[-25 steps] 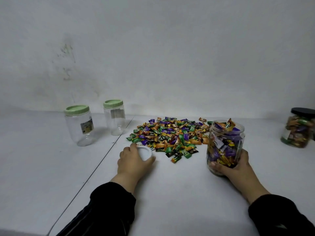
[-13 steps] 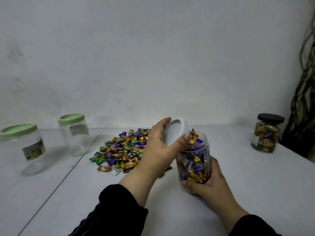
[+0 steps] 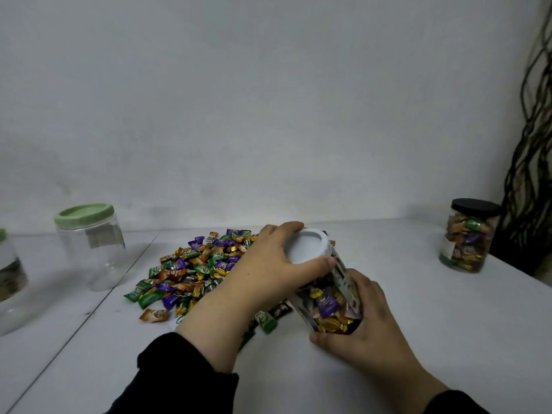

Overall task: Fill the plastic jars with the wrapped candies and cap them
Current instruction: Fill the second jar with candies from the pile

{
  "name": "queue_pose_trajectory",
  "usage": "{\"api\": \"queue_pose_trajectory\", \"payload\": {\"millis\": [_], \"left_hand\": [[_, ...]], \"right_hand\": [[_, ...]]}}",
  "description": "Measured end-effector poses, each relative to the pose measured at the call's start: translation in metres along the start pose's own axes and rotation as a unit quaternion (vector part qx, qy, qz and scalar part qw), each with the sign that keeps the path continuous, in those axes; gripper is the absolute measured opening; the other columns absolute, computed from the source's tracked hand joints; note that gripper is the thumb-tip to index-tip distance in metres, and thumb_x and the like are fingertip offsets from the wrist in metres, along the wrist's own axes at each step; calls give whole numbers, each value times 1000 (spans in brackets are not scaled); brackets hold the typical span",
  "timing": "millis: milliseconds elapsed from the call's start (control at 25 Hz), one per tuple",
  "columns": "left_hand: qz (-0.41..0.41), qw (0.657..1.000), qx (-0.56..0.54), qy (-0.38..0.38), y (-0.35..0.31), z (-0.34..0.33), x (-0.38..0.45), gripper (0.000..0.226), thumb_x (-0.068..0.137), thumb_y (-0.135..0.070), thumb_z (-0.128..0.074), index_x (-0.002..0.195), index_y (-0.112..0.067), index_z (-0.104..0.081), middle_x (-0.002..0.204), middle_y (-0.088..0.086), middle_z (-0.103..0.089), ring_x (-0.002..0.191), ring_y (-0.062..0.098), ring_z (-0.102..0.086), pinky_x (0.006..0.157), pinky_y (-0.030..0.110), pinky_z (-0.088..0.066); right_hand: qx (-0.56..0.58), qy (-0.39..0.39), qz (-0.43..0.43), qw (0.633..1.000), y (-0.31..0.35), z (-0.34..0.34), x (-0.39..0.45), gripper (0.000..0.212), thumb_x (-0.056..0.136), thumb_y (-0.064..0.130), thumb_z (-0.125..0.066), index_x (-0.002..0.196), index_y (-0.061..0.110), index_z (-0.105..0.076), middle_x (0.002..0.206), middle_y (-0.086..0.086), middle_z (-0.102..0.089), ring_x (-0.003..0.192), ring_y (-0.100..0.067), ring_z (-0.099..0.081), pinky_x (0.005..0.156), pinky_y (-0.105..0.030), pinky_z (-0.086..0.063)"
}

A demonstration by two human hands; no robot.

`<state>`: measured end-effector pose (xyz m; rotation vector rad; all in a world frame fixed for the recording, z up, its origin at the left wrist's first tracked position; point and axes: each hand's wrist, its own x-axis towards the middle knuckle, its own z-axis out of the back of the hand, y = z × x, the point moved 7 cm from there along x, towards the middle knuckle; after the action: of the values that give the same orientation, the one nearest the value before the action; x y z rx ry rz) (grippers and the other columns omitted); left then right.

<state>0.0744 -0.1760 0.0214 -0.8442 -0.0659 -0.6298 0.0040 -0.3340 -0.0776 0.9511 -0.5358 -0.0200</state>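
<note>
A clear plastic jar (image 3: pixel 328 300) packed with wrapped candies stands on the white table (image 3: pixel 448 324), tilted slightly toward the left. My right hand (image 3: pixel 364 321) wraps around its lower part. A white lid (image 3: pixel 307 246) sits on the jar's mouth, and my left hand (image 3: pixel 268 270) grips this lid from the left with fingers and thumb curled round its rim. Behind my left hand lies a pile of loose wrapped candies (image 3: pixel 191 270) in green, purple and orange.
An empty clear jar with a green lid (image 3: pixel 89 246) stands at the left, and another jar (image 3: pixel 9 279) is cut off by the left edge. A candy-filled jar with a black lid (image 3: pixel 469 237) stands at the far right. Dark hanging strands (image 3: pixel 531 144) run down the right edge.
My left hand picked the white lid up from the table, carried it to the filled jar and set it on the mouth. The camera view shifted right and closer.
</note>
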Motion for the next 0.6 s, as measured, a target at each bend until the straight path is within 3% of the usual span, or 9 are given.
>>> {"api": "queue_pose_trajectory", "payload": {"millis": [80, 160, 280, 440, 560, 600], "left_hand": [[32, 999, -23, -8, 3, -3, 0, 79, 76, -70, -64, 143, -37, -38, 122, -12, -38, 112, 12, -46, 88, 26, -46], [65, 996, -59, -31, 4, -7, -1, 75, 77, -72, -60, 138, -31, -42, 120, -9, -44, 109, 15, -53, 90, 34, -50], [115, 984, -121, -55, 5, -8, -5, 63, 82, -71, -53, 126, -26, -48, 108, -6, -53, 99, 15, -58, 80, 34, -51], [139, 988, -64, -5, 4, 2, -7, 38, 90, -70, -39, 107, -39, -55, 116, 5, -59, 103, 22, -58, 71, 31, -43], [146, 987, -38, 52, 11, 8, -5, 32, 93, -69, -24, 88, -54, -52, 120, 11, -62, 108, 30, -59, 94, 39, -47], [149, 986, -46, 64, 14, 9, -4, 36, 92, -71, -22, 91, -52, -52, 119, 11, -63, 107, 31, -60, 99, 44, -46]], "right_hand": [[-47, -24, 20, 998, 2, 4, 0, 94, 52, 47, -91, 122, 63, -30, 113, 35, -34, 109, 7, -47, 82, -11, -45], [-121, -90, 58, 987, 6, 13, -1, 96, 53, 53, -84, 134, 49, -33, 120, 23, -35, 111, -3, -47, 89, -23, -47], [-222, -186, 152, 945, 23, 23, -6, 101, 56, 44, -85, 142, 23, -37, 130, -3, -43, 115, -25, -47, 91, -43, -50], [-329, -237, 233, 884, 43, 20, -14, 104, 53, 32, -93, 140, 14, -40, 128, -21, -51, 115, -39, -50, 93, -54, -49], [-372, -240, 269, 855, 52, 14, -18, 104, 52, 31, -92, 141, 14, -41, 131, -23, -48, 115, -43, -49, 93, -56, -46], [-378, -238, 276, 851, 53, 12, -19, 104, 51, 31, -92, 140, 14, -42, 131, -23, -47, 115, -43, -49, 93, -56, -45]]}}
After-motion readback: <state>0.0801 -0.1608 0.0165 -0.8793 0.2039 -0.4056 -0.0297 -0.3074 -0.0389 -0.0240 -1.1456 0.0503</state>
